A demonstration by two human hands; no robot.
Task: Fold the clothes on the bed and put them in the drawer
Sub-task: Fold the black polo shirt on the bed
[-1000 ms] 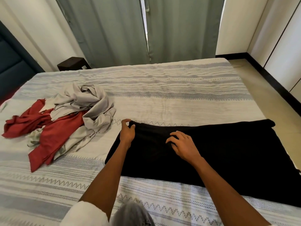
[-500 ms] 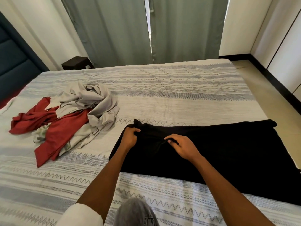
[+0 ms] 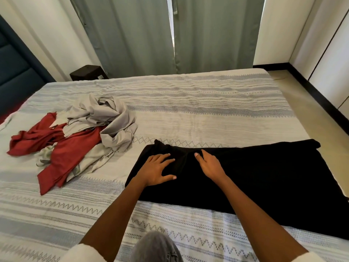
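A black garment (image 3: 264, 178) lies spread flat across the near right of the bed (image 3: 198, 118). My left hand (image 3: 156, 170) rests flat on its left end with fingers spread. My right hand (image 3: 208, 164) lies on the cloth just to the right, fingers straight, thumb up. A crumpled pile sits on the bed's left: a grey garment (image 3: 111, 120) on top of a red garment (image 3: 64, 152). No drawer is in view.
Green curtains (image 3: 170, 35) hang behind the bed. A dark small table (image 3: 86, 72) stands at the far left corner beside a blue headboard (image 3: 13, 69). White wardrobe doors (image 3: 332, 59) line the right wall beyond a strip of floor (image 3: 309, 118). My knee (image 3: 156, 248) shows at the bottom.
Both hands have let go of the black garment's top left edge, which they pinched before. They now lie flat on the cloth, the left hand lower.
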